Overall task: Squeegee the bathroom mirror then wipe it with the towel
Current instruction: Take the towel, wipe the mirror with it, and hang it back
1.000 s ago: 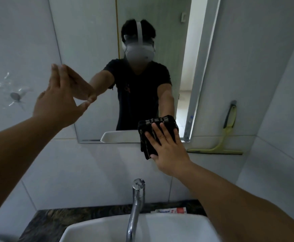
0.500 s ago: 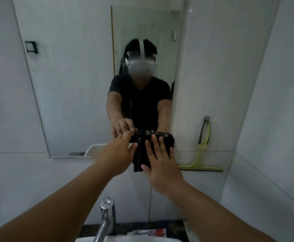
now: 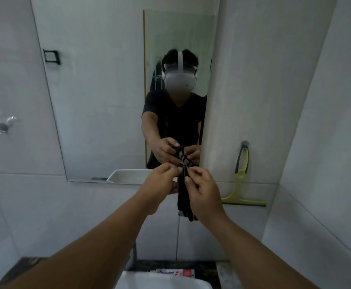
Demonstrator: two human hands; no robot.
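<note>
The bathroom mirror (image 3: 99,105) hangs on the white tiled wall ahead and reflects a person in a dark shirt. A black towel (image 3: 184,197) hangs in a narrow fold just in front of the mirror's lower right corner. My left hand (image 3: 160,182) and my right hand (image 3: 201,188) both pinch its top edge, side by side. The yellow-green squeegee (image 3: 240,184) hangs from a wall hook to the right of the mirror, with its blade at the bottom, apart from both hands.
A white basin (image 3: 162,281) sits below on a dark stone counter (image 3: 203,268), with a toothpaste tube (image 3: 175,273) behind it. The tap is mostly hidden by my left arm. A small hook (image 3: 2,126) is on the left wall. The right wall stands close.
My left hand came off the mirror and joined the right on the towel. The towel, earlier pressed flat under my right palm, now hangs pinched between both hands.
</note>
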